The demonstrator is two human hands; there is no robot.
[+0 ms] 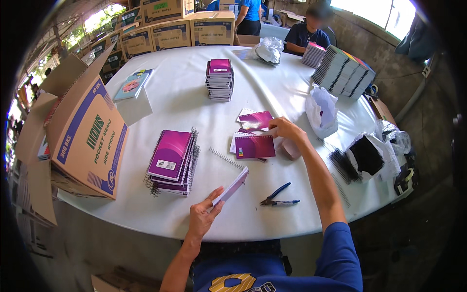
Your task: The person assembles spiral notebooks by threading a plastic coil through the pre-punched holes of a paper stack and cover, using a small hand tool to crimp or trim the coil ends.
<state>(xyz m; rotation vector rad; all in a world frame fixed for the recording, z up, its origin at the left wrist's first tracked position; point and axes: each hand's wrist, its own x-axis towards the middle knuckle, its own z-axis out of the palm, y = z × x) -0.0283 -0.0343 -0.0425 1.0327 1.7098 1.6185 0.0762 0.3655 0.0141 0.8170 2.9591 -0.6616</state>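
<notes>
My left hand (206,211) grips a thin notepad (232,186), held tilted above the near side of the table. A loose wire coil (226,158) lies close to its upper end. My right hand (288,130) is closed at the edge of a loose pile of purple notebook covers (255,147) and white sheets; what its fingers pinch is hidden. Blue-handled pliers (279,195) rest on the table between my arms. To the left stands a stack of purple spiral notebooks (170,155), coils sticking out at its sides.
A second notebook stack (220,80) stands farther back. At left is a large open carton (87,136). Black coils (340,165) and plastic bags (321,112) lie at right, below tall notebook stacks (343,73). Another person (309,31) sits across the white table (180,109).
</notes>
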